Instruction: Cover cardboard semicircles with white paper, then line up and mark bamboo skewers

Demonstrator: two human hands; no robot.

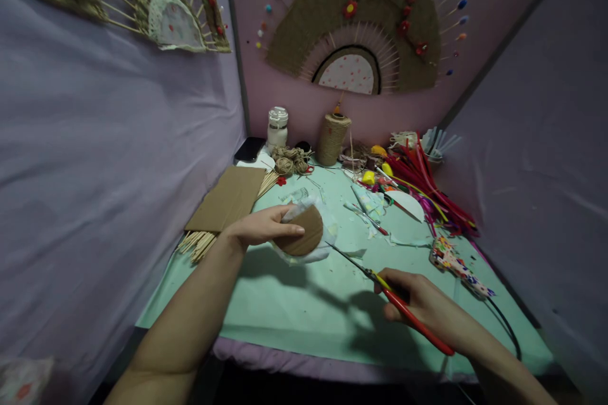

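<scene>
Pinched in my left hand (268, 224) is a round cardboard disc (306, 234), thumb pressed on its brown face. Pale fabric (316, 256) sticks out around the disc's edge. My right hand (415, 297) grips scissors (396, 304) with red and yellow handles. The blades point up and left, their tips close to the fabric's right edge. Whether the tips touch the fabric, I cannot tell. A thin fabric scrap (357, 254) lies just beyond the blades on the table.
Left stand a cardboard sheet (228, 199) and wooden sticks (197, 245). A twine spool (334, 139), a jar (277, 128) and a phone (249, 149) line the back. Right are red pipe cleaners (427, 183) and a patterned glue gun (458, 266) with a cable. A decorated fan (351, 25) hangs behind.
</scene>
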